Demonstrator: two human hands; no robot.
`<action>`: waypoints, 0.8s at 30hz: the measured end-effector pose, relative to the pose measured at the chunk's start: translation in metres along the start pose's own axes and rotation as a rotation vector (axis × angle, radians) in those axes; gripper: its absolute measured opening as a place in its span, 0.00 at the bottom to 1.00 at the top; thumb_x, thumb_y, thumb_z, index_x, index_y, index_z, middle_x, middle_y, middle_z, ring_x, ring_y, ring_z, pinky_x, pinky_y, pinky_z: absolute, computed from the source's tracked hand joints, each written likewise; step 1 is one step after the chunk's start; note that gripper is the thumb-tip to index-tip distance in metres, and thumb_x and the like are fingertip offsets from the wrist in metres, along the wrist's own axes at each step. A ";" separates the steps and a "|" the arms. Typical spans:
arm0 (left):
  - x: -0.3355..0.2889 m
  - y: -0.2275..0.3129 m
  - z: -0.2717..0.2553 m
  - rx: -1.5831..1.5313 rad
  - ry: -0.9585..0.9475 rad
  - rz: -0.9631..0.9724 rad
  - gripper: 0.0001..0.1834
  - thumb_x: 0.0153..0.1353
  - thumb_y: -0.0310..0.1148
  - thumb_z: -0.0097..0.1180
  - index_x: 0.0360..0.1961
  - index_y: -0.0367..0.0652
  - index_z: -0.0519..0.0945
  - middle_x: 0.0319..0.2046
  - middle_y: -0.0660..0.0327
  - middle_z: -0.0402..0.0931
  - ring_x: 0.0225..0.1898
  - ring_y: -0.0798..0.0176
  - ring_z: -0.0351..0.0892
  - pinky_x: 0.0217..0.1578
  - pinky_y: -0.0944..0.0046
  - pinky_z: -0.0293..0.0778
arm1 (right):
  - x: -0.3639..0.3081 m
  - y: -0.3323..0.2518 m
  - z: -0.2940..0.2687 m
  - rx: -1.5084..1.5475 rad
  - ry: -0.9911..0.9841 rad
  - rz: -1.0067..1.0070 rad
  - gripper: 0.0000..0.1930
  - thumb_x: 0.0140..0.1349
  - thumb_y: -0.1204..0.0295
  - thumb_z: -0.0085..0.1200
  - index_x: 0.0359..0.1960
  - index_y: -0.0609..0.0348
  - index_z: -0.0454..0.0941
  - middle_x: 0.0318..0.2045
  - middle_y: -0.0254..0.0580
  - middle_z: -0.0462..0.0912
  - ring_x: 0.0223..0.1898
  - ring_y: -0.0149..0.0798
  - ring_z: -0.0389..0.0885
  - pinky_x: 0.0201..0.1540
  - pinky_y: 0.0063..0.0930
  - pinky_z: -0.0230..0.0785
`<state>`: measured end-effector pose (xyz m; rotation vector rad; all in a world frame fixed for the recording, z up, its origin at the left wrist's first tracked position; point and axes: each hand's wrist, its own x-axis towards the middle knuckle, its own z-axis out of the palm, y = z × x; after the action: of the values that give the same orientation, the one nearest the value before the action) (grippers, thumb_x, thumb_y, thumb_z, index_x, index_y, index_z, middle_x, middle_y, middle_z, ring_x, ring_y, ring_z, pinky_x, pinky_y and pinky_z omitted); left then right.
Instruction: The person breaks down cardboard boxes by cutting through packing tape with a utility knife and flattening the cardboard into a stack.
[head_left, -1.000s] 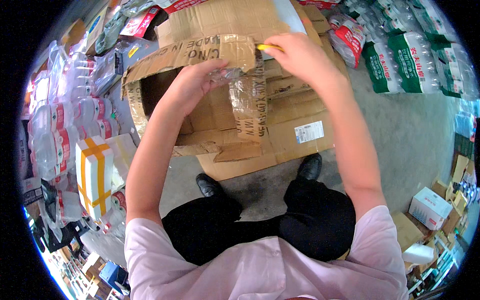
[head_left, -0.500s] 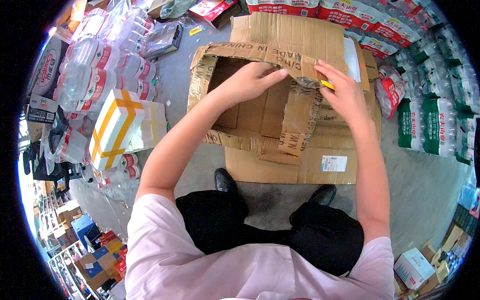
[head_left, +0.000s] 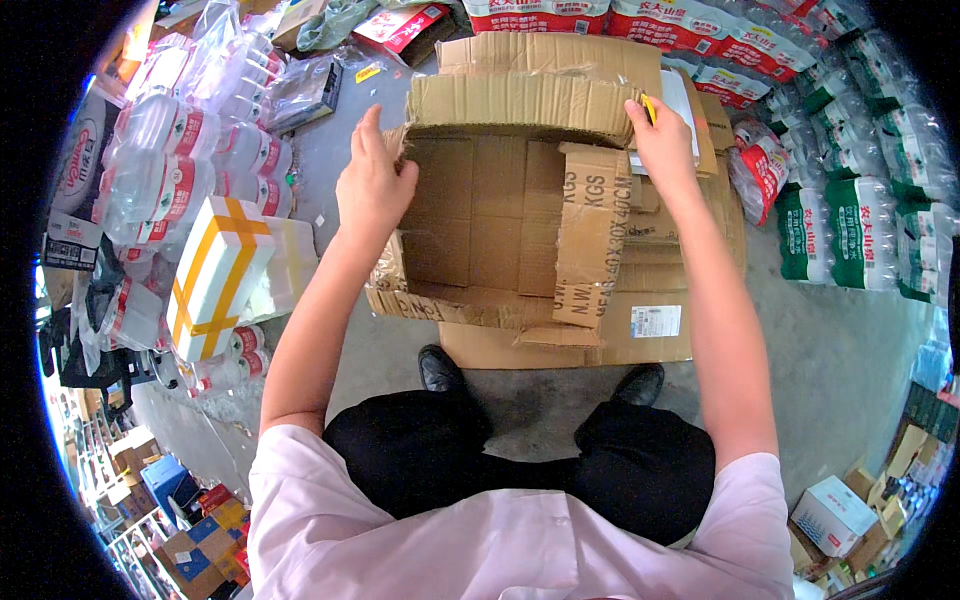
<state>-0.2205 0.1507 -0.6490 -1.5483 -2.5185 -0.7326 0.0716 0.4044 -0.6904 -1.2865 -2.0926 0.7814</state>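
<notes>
An open brown cardboard box [head_left: 470,215] lies before me on flattened cardboard sheets [head_left: 560,348]. Its far flap [head_left: 520,102] is folded outward, and its right flap [head_left: 590,235] has torn, ragged edges. At the far left corner, my left hand [head_left: 375,180] rests by the box edge with its fingers stretched and apart. My right hand [head_left: 664,145] is closed at the right end of the far flap. From its fingers sticks a slim yellow tool [head_left: 649,108], which looks like a box cutter; its blade cannot be seen.
Shrink-wrapped water bottles [head_left: 165,170] are stacked at left, beside a white box with yellow tape [head_left: 220,275]. More bottle packs with green labels [head_left: 858,230] and red-labelled packs [head_left: 680,35] line the right and far sides. My shoes [head_left: 440,368] stand just behind the cardboard.
The far flap has turned outward, showing its plain inner side. My left hand has moved left from the flap's middle to the far left corner. My right hand has shifted slightly farther away.
</notes>
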 end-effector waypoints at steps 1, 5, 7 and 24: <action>0.003 -0.013 -0.001 -0.094 -0.018 -0.010 0.39 0.59 0.29 0.65 0.72 0.43 0.63 0.65 0.41 0.74 0.55 0.36 0.84 0.52 0.46 0.83 | 0.000 -0.002 0.004 -0.004 0.014 0.013 0.23 0.75 0.51 0.55 0.45 0.63 0.83 0.35 0.63 0.86 0.42 0.68 0.85 0.44 0.54 0.76; 0.028 -0.065 -0.012 -0.499 -0.216 -0.109 0.35 0.64 0.19 0.55 0.73 0.47 0.65 0.59 0.49 0.83 0.47 0.53 0.88 0.50 0.57 0.81 | 0.010 0.007 0.016 -0.046 0.040 0.000 0.23 0.76 0.52 0.54 0.43 0.64 0.83 0.36 0.64 0.86 0.43 0.69 0.84 0.46 0.57 0.76; 0.026 -0.075 -0.017 -0.832 -0.262 -0.223 0.31 0.64 0.17 0.52 0.69 0.44 0.70 0.58 0.56 0.83 0.51 0.64 0.83 0.54 0.62 0.77 | 0.012 0.009 0.021 -0.046 0.037 0.003 0.23 0.76 0.52 0.54 0.43 0.64 0.83 0.36 0.66 0.86 0.44 0.70 0.84 0.47 0.58 0.75; 0.063 -0.082 -0.006 -0.898 -0.399 -0.502 0.25 0.71 0.28 0.62 0.69 0.46 0.76 0.52 0.60 0.85 0.52 0.65 0.83 0.53 0.63 0.77 | 0.006 0.004 0.033 -0.062 0.127 0.021 0.20 0.78 0.56 0.51 0.41 0.65 0.80 0.34 0.66 0.86 0.40 0.69 0.85 0.45 0.60 0.75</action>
<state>-0.3222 0.1691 -0.6518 -1.2911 -3.1291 -2.0203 0.0488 0.4050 -0.7148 -1.3564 -2.0196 0.6307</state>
